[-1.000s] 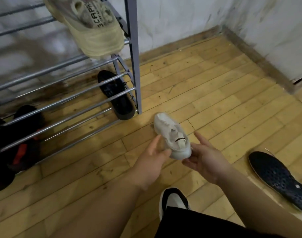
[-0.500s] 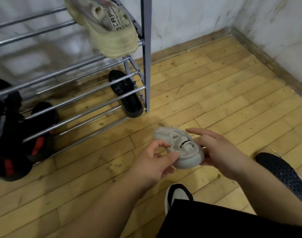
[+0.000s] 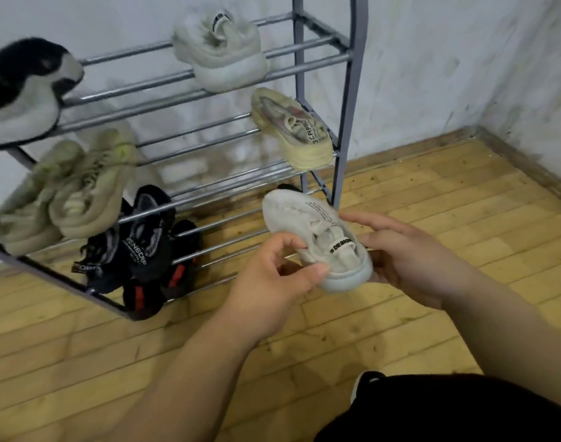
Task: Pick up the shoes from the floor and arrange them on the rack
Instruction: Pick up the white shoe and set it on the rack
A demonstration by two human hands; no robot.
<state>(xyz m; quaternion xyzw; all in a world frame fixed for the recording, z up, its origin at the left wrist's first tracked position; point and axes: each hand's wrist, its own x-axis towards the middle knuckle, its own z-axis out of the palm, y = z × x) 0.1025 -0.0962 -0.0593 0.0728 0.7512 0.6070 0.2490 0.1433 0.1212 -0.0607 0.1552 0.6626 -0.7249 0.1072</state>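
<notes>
Nearest the camera, a dark-clothed leg fills the lower right corner, with the toe of the person's own shoe peeping out beside it on the floor. Just beyond, both hands hold one white shoe in the air, clear of the floor and in front of the rack's lower right corner. The left hand pinches the shoe's near side between thumb and curled fingers at the heel end. The right hand cups the far side, palm under the sole and fingers laid loosely along the upper. The toe points away toward the rack.

The rack is already partly filled. Dark shoes with red marks crowd its lowest bars at the left. On the tier above, a pale pair sits at the left and a single cream shoe at the right end. Higher up, another white shoe rests on the bars, seemingly the mate of the one in hand, and a black-and-white shoe lies at the far left.

So most of the work looks done. The held shoe is yet to be set down, likely beside its mate. Whether more shoes wait on the floor outside the view cannot be told.
</notes>
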